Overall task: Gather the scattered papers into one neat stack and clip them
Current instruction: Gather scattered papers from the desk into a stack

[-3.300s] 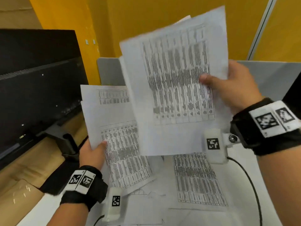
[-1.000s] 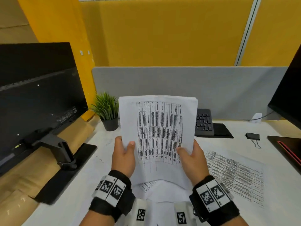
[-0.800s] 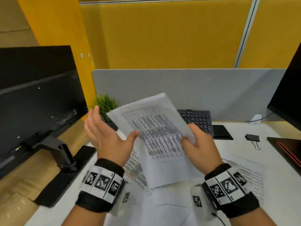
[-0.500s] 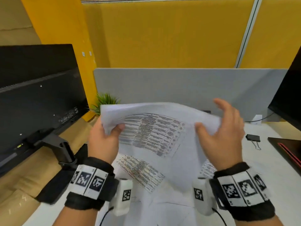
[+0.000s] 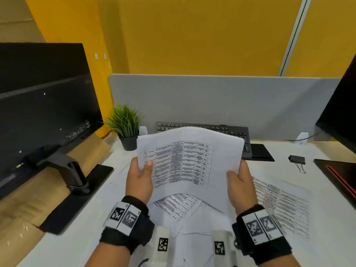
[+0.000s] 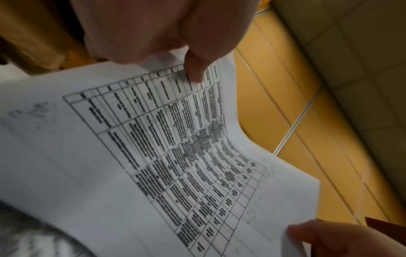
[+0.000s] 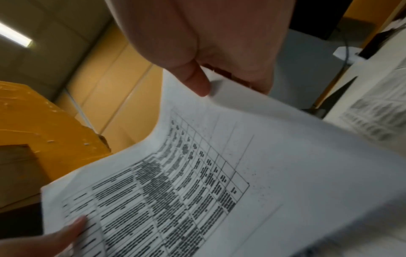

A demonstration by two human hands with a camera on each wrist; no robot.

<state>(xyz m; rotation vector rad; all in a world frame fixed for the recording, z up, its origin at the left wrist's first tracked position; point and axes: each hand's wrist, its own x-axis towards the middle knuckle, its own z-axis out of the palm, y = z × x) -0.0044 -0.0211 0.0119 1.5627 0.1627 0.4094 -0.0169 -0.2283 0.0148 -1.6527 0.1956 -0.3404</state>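
Head view: both hands hold the stack

I see my left hand and right hand pinching the papers by their side edges, thumbs on top. A loose sheet lies right of my grip on the tabletop, the clip beyond it.

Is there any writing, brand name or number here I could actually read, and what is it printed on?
No text can be read here.
Held papers: printed table, too blurred.
Sheet on the desk at right: table text, too blurred.
Sheet under the hands: too blurred.
Wristband tags: square code patterns, no words.
Keyboard: key legends too small.
Monitor back: no legible label.
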